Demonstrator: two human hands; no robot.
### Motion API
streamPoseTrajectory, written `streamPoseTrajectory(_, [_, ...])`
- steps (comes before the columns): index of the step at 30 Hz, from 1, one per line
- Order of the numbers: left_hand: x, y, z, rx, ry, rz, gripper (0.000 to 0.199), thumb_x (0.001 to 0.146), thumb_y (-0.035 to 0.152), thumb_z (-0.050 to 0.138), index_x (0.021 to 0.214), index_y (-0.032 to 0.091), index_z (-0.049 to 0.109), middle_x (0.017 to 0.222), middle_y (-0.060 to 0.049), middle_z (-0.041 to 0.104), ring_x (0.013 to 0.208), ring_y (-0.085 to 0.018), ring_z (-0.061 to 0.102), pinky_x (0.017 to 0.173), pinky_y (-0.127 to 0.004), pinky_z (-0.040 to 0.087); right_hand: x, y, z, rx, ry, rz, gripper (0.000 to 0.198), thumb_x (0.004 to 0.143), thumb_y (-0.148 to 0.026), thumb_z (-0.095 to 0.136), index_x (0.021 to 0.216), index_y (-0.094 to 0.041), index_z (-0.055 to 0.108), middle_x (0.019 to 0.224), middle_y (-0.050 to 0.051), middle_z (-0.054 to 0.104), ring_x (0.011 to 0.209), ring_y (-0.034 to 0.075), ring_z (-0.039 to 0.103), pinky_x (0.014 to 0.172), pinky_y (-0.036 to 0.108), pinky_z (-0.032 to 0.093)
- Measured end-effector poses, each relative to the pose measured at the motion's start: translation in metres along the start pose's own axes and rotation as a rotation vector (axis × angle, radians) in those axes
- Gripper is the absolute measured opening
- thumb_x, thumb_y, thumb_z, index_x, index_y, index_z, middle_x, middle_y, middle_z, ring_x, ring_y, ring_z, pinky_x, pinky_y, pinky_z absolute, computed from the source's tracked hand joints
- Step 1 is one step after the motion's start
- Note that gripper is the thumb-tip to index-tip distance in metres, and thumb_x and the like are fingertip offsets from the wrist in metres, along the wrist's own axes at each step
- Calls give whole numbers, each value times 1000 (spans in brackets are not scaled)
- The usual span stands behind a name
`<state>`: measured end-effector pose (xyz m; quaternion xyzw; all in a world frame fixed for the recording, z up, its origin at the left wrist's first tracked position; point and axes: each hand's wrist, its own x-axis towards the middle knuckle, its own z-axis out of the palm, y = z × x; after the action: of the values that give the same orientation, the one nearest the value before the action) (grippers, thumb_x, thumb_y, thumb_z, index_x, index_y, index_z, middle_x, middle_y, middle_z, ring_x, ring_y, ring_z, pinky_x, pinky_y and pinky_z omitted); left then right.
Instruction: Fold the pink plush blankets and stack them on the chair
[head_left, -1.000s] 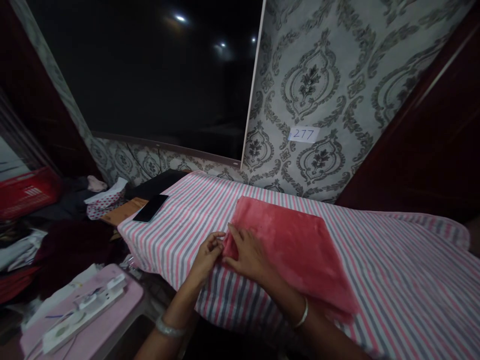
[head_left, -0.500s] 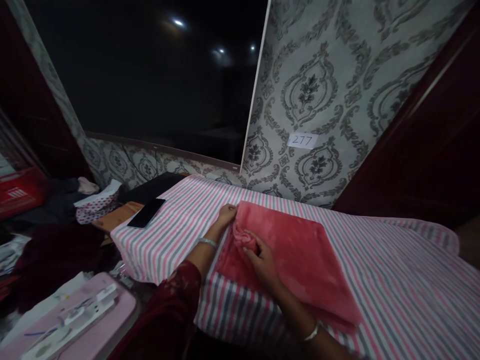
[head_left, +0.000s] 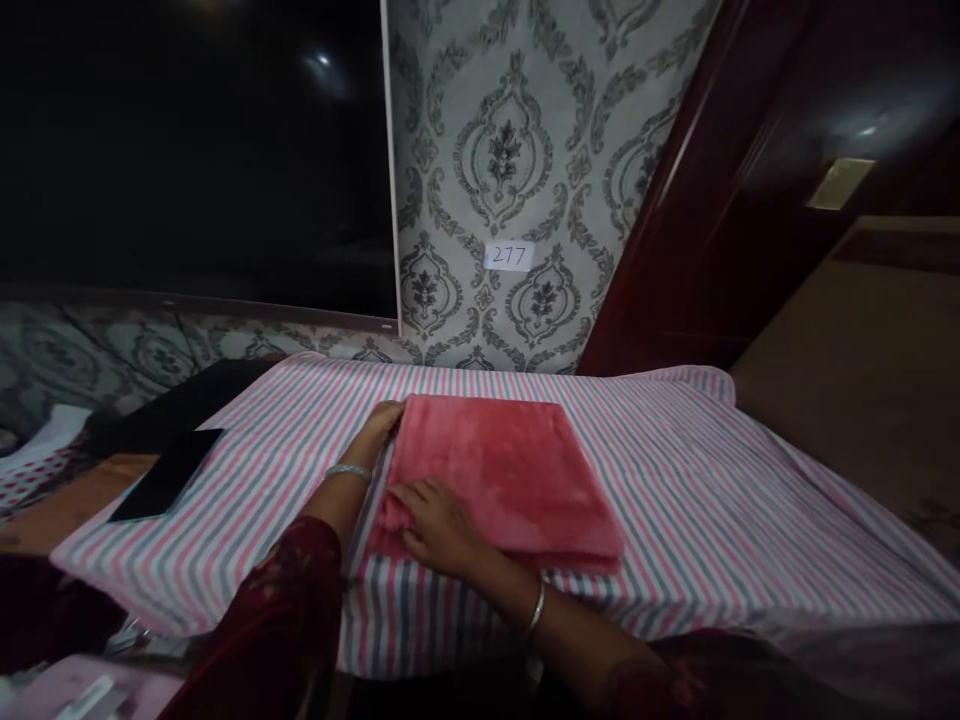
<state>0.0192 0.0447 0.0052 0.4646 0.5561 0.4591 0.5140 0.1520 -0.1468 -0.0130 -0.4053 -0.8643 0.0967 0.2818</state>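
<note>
A folded pink fleece cloth point(head_left: 504, 472) lies flat on a surface covered by a pink, grey and white striped sheet point(head_left: 675, 500). My left hand point(head_left: 379, 425) rests at the cloth's far left corner, fingers on its edge. My right hand point(head_left: 435, 520) lies palm down on the near left corner, pressing the folded layers. Both wrists wear a silver bangle. I cannot tell whether either hand pinches the fabric.
A dark phone point(head_left: 166, 472) lies on the sheet's left end. A large dark screen point(head_left: 187, 150) hangs on patterned wallpaper with a paper label "277" point(head_left: 508, 256). A dark red door point(head_left: 750, 180) stands at right. Clothes pile at far left point(head_left: 37, 450).
The view swung to the right. My left hand moved from the near corner up to the cloth's far corner. My right hand flattened the bunched fold, and the cloth now lies smooth.
</note>
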Motion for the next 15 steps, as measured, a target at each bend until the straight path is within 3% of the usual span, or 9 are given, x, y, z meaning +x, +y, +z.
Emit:
streamPoseTrajectory(4, [-18,2,-12,-33,-74,-35,35,64,42,82,70,17,57,55,2,56,48,-12,51,49,-24,39,-2,-3,-1,-4,-14,28,47,86,-19,65,132,-20,55,125,10,63,113,24,54,103,40,43])
streamPoseTrajectory(10, [-70,-2,-28,-16,-107,-43,44,61,43,80,90,16,61,67,2,60,48,-10,51,49,-23,38,-8,-11,-4,-41,-17,-11,47,90,-14,60,136,-16,56,126,14,64,114,26,56,102,44,45])
streamPoseTrajectory(15, [-110,-10,-40,173,-61,91,58,68,47,75,116,17,61,79,0,62,59,-14,57,53,-26,42,-50,11,-44,88,93,-75,38,97,-28,53,134,-24,61,129,11,66,119,25,59,103,46,46])
